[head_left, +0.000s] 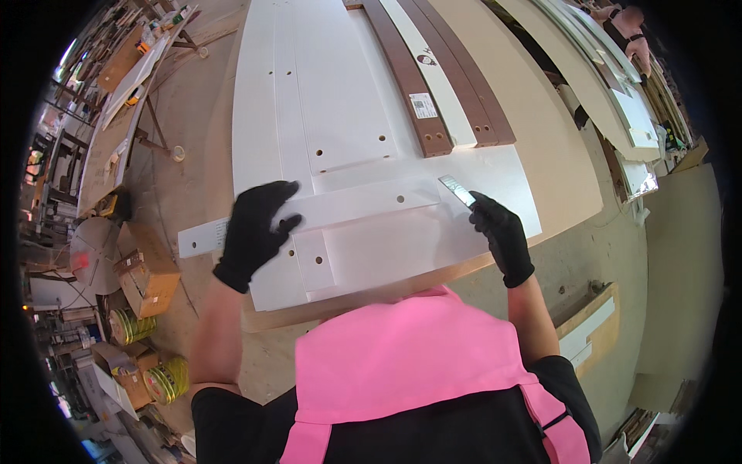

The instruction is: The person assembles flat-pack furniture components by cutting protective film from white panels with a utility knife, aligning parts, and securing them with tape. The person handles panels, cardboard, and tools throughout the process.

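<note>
My left hand (256,232), in a black glove, is over a long white strip (352,207) with round holes. Its thumb and fingers are apart, and I cannot tell whether it touches the strip. The strip lies across a large white panel (495,182), its left end jutting past the edge. My right hand (501,238), also gloved in black, is closed on one end of a small flat silvery piece (457,191). This piece points up and left above the panel, near the strip's right end. Its exact kind is unclear.
Brown boards (402,73) and a cream board (433,66) lie on the far part of the panels. A tan sheet (568,185) extends to the right. Cardboard boxes (147,282) and yellow-banded rolls (166,380) stand at left. Another person (624,31) is at the far right.
</note>
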A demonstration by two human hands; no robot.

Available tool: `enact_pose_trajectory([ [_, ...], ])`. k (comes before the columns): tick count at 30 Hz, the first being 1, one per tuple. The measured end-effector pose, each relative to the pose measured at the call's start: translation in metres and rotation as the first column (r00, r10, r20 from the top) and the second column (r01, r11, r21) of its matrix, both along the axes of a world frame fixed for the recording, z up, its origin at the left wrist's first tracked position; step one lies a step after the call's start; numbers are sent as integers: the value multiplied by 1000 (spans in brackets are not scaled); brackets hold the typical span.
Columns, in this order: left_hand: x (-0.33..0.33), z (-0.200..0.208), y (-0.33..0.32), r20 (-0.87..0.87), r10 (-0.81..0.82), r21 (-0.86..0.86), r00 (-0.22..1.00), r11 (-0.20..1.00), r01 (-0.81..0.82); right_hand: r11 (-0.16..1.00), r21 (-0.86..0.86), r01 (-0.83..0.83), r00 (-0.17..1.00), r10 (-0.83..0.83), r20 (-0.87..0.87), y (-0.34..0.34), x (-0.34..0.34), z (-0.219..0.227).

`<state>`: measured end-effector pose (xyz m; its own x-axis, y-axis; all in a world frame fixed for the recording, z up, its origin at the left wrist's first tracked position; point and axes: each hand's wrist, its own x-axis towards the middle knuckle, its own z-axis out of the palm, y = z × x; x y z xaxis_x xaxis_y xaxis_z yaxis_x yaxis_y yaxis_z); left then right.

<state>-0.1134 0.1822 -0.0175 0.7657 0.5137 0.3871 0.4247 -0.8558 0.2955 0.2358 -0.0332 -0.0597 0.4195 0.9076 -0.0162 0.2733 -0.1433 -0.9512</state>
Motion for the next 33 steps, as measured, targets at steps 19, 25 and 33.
enact_pose_trajectory([
  [19, 35, -15, -30, -188, -120, 31, 975, 991, 128, 968, -127, -218, 675, 244, 697, 41, 18, -12],
  [25, 35, -15, -30, -216, -107, 2, 971, 994, 110, 942, -173, -289, 567, 314, 761, 39, 17, -5],
  [33, 36, -15, -30, -242, -97, 1, 965, 995, 100, 941, -105, -320, 486, 258, 835, 37, 15, -11],
])
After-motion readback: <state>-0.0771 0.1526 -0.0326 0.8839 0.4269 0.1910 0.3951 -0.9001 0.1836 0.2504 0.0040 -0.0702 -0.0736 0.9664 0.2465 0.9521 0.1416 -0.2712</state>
